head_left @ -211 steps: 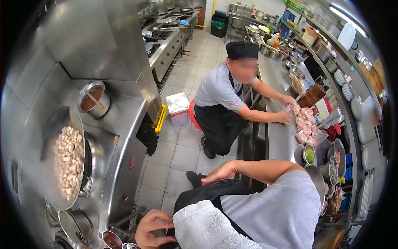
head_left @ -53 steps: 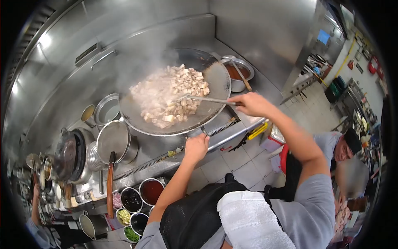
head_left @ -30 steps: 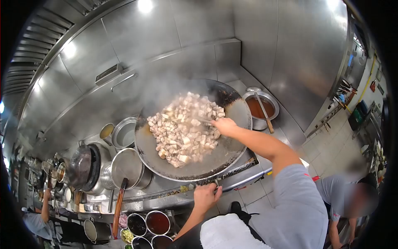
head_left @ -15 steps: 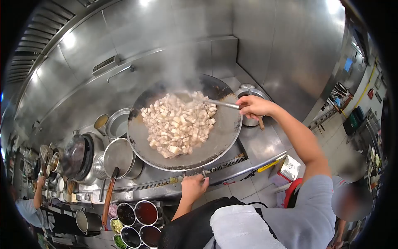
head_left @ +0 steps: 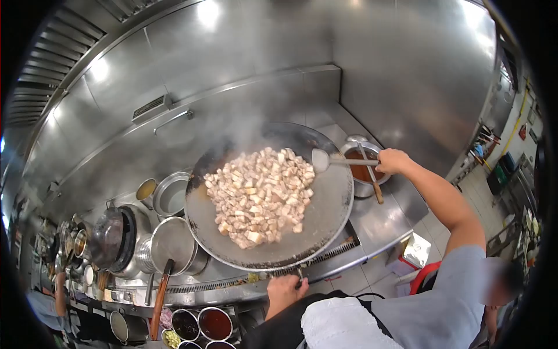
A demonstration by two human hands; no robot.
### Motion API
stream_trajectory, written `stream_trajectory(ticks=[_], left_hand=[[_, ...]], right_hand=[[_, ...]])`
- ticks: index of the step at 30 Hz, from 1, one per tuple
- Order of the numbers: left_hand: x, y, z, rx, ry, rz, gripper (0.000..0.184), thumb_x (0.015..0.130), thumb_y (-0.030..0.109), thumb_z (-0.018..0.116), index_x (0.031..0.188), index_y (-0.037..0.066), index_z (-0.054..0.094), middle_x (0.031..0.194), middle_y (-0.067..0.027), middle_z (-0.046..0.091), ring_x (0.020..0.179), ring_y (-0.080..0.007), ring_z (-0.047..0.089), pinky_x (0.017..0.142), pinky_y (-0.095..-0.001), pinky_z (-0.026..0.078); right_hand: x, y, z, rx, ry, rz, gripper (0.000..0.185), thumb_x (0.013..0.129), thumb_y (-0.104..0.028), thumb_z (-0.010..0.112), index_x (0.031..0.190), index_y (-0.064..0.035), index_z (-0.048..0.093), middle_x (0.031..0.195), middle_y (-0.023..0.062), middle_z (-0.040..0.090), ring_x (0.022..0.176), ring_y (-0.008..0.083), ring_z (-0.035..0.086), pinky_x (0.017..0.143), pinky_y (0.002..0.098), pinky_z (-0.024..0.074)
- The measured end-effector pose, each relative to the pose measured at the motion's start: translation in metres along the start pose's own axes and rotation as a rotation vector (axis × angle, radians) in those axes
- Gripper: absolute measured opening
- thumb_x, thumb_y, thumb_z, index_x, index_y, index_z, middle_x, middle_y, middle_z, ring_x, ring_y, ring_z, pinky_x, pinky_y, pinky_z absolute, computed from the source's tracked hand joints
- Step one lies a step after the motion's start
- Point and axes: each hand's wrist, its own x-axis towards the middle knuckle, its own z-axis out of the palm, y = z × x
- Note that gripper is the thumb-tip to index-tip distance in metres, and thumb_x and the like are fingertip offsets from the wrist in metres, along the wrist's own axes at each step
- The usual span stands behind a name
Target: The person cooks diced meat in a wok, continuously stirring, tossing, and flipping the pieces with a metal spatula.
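A large dark wok (head_left: pixel 325 215) holds a steaming heap of pale diced meat (head_left: pixel 261 195). My right hand (head_left: pixel 394 161) is closed round the handle of a metal spatula (head_left: pixel 321 160), whose blade is at the right edge of the heap, inside the wok. At the near rim of the wok, my left hand (head_left: pixel 285 292) is wrapped round the wok handle (head_left: pixel 300 273). Just beyond the wok on the right, below the spatula handle, stands a pot of reddish-brown liquid (head_left: pixel 360 173) with a wooden-handled tool across it.
Left of the wok are a metal basin (head_left: pixel 172 196), a strainer over a pot (head_left: pixel 173 244) and a wooden-handled tool (head_left: pixel 158 302). Sauce containers (head_left: pixel 215 323) stand at the near edge. One person (head_left: pixel 503 285) is at lower right, another person (head_left: pixel 46 305) at far left.
The spatula has come out of the heap and moved right with my right hand. My left hand stays at the wok handle. The view has shifted slightly.
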Motion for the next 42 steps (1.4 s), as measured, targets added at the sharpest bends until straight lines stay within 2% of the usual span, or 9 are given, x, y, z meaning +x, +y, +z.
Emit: stream_trajectory(ticks=[3, 8, 12, 16, 19, 24, 30, 39, 42], left_hand=[[0.001, -0.005, 0.006, 0.016, 0.056, 0.030, 0.035, 0.081, 0.033, 0.087, 0.069, 0.016, 0.059, 0.061, -0.0042, 0.059, 0.059, -0.0269, 0.063, 0.060, -0.0428, 0.046], [0.003, -0.003, 0.008, 0.043, 0.056, -0.045, 0.035, 0.077, 0.035, 0.091, 0.070, 0.018, 0.061, 0.062, 0.0025, 0.059, 0.056, -0.0207, 0.061, 0.058, -0.0381, 0.045], [0.005, 0.003, 0.008, 0.054, 0.061, -0.080, 0.036, 0.077, 0.036, 0.091, 0.068, 0.018, 0.061, 0.059, 0.0023, 0.058, 0.055, -0.0211, 0.060, 0.057, -0.0382, 0.044], [-0.004, -0.003, 0.020, 0.095, 0.076, -0.073, 0.039, 0.077, 0.036, 0.090, 0.063, 0.019, 0.058, 0.055, 0.0003, 0.055, 0.053, -0.0235, 0.059, 0.055, -0.0396, 0.042], [-0.003, -0.004, 0.024, 0.120, 0.072, -0.079, 0.042, 0.077, 0.037, 0.089, 0.060, 0.018, 0.055, 0.055, -0.0019, 0.054, 0.052, -0.0257, 0.057, 0.055, -0.0411, 0.041], [0.002, 0.003, 0.021, 0.131, 0.132, -0.053, 0.041, 0.077, 0.035, 0.087, 0.060, 0.018, 0.054, 0.055, -0.0020, 0.055, 0.053, -0.0256, 0.058, 0.056, -0.0417, 0.040], [0.001, 0.001, 0.019, 0.089, 0.116, -0.059, 0.038, 0.077, 0.032, 0.088, 0.061, 0.018, 0.056, 0.056, -0.0007, 0.056, 0.054, -0.0249, 0.059, 0.058, -0.0410, 0.041], [0.002, -0.001, 0.019, 0.091, 0.119, -0.071, 0.039, 0.078, 0.034, 0.087, 0.060, 0.019, 0.056, 0.056, -0.0001, 0.056, 0.054, -0.0240, 0.060, 0.057, -0.0411, 0.041], [0.006, 0.003, 0.017, 0.108, 0.124, -0.077, 0.038, 0.076, 0.035, 0.087, 0.060, 0.020, 0.057, 0.056, 0.0010, 0.057, 0.053, -0.0230, 0.060, 0.057, -0.0407, 0.042]], right_hand=[[0.088, -0.031, 0.019, -0.027, -0.107, -0.130, 0.039, 0.089, -0.035, 0.079, 0.113, -0.0043, 0.082, 0.115, 0.0222, 0.080, 0.110, 0.0404, 0.076, 0.094, 0.0520, 0.0612], [0.237, -0.145, 0.066, 0.005, 0.034, -0.564, 0.032, 0.083, -0.022, 0.078, 0.112, -0.0073, 0.080, 0.111, 0.0200, 0.080, 0.109, 0.0398, 0.077, 0.094, 0.0525, 0.0613], [0.247, -0.203, 0.068, -0.062, 0.121, -0.733, 0.026, 0.086, -0.013, 0.073, 0.110, -0.0069, 0.080, 0.110, 0.0185, 0.081, 0.107, 0.0376, 0.078, 0.091, 0.0517, 0.0628], [0.205, -0.190, 0.038, -0.311, 0.134, -0.863, 0.021, 0.091, -0.011, 0.069, 0.108, -0.0043, 0.078, 0.108, 0.0182, 0.082, 0.103, 0.0364, 0.080, 0.086, 0.0484, 0.0648], [0.154, -0.157, 0.024, -0.278, 0.124, -0.822, 0.023, 0.091, -0.011, 0.069, 0.112, -0.0047, 0.077, 0.105, 0.0176, 0.082, 0.101, 0.0367, 0.080, 0.086, 0.0488, 0.0649], [0.057, -0.095, 0.013, -0.236, 0.125, -0.776, 0.030, 0.102, -0.033, 0.070, 0.113, -0.0058, 0.075, 0.095, 0.0168, 0.080, 0.089, 0.0385, 0.080, 0.080, 0.0508, 0.0631], [-0.010, -0.036, -0.019, -0.166, 0.116, -0.413, 0.038, 0.100, -0.047, 0.073, 0.114, -0.0125, 0.077, 0.092, 0.0160, 0.079, 0.091, 0.0382, 0.078, 0.081, 0.0515, 0.0619], [0.105, 0.033, -0.019, -0.246, 0.040, -0.284, 0.043, 0.095, -0.048, 0.078, 0.107, -0.0074, 0.082, 0.103, 0.0210, 0.080, 0.100, 0.0390, 0.079, 0.087, 0.0516, 0.0631], [0.174, 0.005, 0.027, -0.166, -0.165, -0.552, 0.040, 0.091, -0.041, 0.080, 0.108, -0.0045, 0.081, 0.102, 0.0228, 0.080, 0.099, 0.0399, 0.078, 0.087, 0.0538, 0.0617]])
